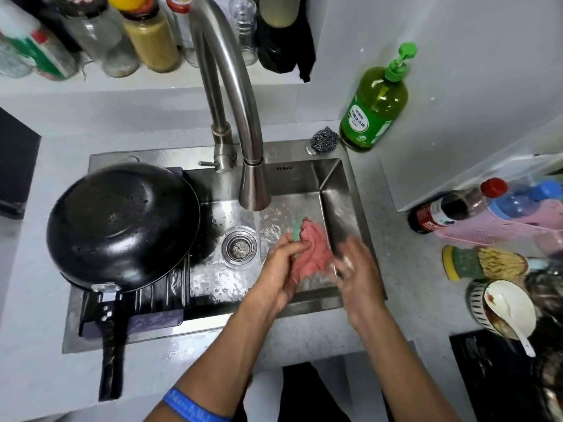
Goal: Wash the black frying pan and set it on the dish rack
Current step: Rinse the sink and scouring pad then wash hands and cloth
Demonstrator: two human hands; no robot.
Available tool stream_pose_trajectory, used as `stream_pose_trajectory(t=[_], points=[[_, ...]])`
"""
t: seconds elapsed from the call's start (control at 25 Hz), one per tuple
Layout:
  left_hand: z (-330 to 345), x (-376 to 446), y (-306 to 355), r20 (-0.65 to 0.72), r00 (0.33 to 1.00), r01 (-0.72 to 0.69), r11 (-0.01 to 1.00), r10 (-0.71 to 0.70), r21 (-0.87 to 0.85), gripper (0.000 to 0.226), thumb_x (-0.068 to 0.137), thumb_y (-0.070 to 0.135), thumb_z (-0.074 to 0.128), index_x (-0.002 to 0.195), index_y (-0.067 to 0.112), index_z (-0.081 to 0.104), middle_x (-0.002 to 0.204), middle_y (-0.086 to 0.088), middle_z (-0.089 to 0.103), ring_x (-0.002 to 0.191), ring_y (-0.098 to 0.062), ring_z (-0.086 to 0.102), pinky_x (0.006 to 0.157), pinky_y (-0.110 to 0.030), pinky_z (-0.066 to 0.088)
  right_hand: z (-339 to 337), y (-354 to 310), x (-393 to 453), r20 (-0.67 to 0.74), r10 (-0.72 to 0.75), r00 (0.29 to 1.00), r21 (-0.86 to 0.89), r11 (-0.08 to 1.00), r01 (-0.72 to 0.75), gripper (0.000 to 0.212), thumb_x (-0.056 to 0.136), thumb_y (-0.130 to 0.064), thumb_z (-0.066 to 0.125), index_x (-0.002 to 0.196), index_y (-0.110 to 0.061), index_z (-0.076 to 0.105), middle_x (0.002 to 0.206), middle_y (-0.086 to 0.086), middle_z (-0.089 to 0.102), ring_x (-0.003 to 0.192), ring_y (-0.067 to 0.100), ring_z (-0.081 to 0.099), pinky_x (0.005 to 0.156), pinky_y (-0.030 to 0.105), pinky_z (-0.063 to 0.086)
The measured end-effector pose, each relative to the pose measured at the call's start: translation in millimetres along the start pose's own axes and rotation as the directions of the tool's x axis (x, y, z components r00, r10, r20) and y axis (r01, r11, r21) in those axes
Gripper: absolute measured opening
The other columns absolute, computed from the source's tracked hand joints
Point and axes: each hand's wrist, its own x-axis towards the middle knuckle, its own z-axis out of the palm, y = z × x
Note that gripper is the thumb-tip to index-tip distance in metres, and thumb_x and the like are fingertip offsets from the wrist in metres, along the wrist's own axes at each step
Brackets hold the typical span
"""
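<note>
The black frying pan lies upside down on the dark ribbed dish rack across the left side of the steel sink, its handle pointing toward me over the counter edge. Water runs from the tap into the basin. Under the stream, my left hand and my right hand both grip a pink cloth with a green edge. The right hand is blurred with motion. Neither hand touches the pan.
A steel scourer and a green dish soap bottle stand behind the sink at the right. Bottles, a sponge and a dirty bowl with a spoon crowd the right counter. Jars line the back ledge.
</note>
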Motion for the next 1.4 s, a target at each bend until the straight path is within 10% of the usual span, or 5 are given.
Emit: stream_pose_trajectory(t=[0.12,0.4,0.6,0.8,1.4], points=[[5.7,-8.0,4.9,0.031,0.999,-0.032,0.999,0.031,0.034,0.022,0.073,0.023,0.062,0.087,0.006,0.066,0.085,-0.014,0.064,0.076,-0.025,0.063,0.075,-0.035,0.05,-2.3,-5.8,15.3,0.137,0.318,0.938,0.05,0.944,-0.327,0.042,0.092,-0.039,0.063,0.124,-0.012,0.065,0.118,0.012,0.072,0.105,0.028,0.071,0.082,0.042,0.058],[-4.3,-5.6,9.2,-0.074,0.961,-0.237,0.935,0.265,0.264,0.018,0.084,0.007,0.066,0.068,0.013,0.06,0.07,-0.006,0.064,0.066,-0.015,0.059,0.074,-0.033,0.046,-9.8,-26.0,27.3,0.2,-0.153,0.968,0.096,0.986,0.137,0.016,0.088,-0.011,0.068,0.103,-0.018,0.07,0.114,0.002,0.071,0.103,0.024,0.069,0.078,0.041,0.06],[6.9,-12.7,2.5,0.051,0.963,-0.269,0.95,0.264,0.161,0.035,0.092,0.029,0.06,0.102,-0.004,0.068,0.106,-0.02,0.069,0.101,-0.026,0.065,0.092,-0.034,0.051,-21.1,-25.7,30.9,0.386,0.288,0.876,-0.228,0.95,-0.212,0.046,0.099,-0.041,0.058,0.133,-0.01,0.061,0.13,0.019,0.064,0.103,0.03,0.067,0.083,0.04,0.059],[16.0,-14.4,-1.9,0.009,0.956,-0.291,0.95,0.292,0.114,0.011,0.086,0.019,0.066,0.078,0.011,0.068,0.084,-0.01,0.068,0.085,-0.021,0.063,0.082,-0.036,0.05,-51.5,-9.7,24.8,0.236,0.069,0.969,0.386,0.909,-0.158,0.059,0.073,-0.025,0.088,0.122,-0.01,0.061,0.117,0.016,0.066,0.105,0.027,0.065,0.093,0.043,0.055],[40.9,-25.9,-41.8,0.281,0.957,-0.129,0.976,0.077,0.173,0.018,0.091,0.029,0.058,0.088,0.011,0.061,0.099,-0.025,0.062,0.09,-0.03,0.061,0.083,-0.041,0.048,-86.6,30.6,-14.8,0.184,0.049,0.982,0.411,0.903,-0.122,0.044,0.096,-0.047,0.051,0.09,-0.01,0.074,0.099,0.014,0.071,0.098,0.024,0.068,0.098,0.043,0.045]])
